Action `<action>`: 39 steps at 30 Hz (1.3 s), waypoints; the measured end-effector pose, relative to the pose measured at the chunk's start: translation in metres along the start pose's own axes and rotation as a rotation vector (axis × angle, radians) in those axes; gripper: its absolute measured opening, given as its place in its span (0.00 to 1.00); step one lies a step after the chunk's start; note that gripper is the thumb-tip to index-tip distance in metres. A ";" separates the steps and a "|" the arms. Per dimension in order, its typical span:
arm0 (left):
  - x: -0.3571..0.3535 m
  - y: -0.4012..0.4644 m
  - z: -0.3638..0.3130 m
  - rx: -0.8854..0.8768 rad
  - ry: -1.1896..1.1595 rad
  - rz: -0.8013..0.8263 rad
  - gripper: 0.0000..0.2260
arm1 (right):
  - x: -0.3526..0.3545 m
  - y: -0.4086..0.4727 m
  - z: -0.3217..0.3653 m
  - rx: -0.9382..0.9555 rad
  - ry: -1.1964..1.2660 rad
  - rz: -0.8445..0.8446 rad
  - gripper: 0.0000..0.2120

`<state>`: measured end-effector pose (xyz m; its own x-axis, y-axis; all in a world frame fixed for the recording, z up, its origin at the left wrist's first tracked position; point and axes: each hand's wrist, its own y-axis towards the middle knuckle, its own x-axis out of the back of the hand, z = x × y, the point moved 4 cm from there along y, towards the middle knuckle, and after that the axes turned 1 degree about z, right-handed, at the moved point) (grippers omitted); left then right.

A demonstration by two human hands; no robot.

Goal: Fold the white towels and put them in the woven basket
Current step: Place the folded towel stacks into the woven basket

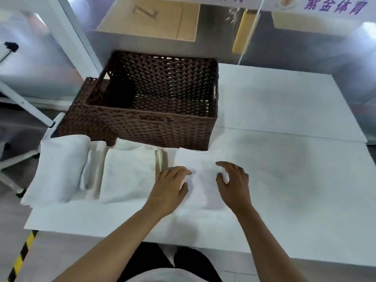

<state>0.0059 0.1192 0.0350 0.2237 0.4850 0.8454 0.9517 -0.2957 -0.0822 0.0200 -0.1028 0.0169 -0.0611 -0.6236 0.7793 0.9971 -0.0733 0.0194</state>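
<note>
Here the left hand point(171, 188) and right hand point(234, 184) press flat, gripping nothing, on a folded white towel point(201, 192) near the bench's front edge; lifted loosely toward the woven basket point(154, 127), it could unfold.

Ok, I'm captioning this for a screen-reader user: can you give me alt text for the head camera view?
Both hands, left hand and right hand, rest on a folded white towel on a white table. Two more folded towels lie to the left, in front of an empty brown woven basket.
</note>
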 end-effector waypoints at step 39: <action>-0.096 0.031 0.034 0.242 -0.484 -0.030 0.26 | -0.069 -0.008 -0.064 -0.081 0.223 0.180 0.31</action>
<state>0.0214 0.0920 -0.0667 0.2121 0.8310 0.5143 0.9677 -0.1052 -0.2291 0.0133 -0.1091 -0.0772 0.0990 -0.7874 0.6084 0.9865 -0.0024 -0.1636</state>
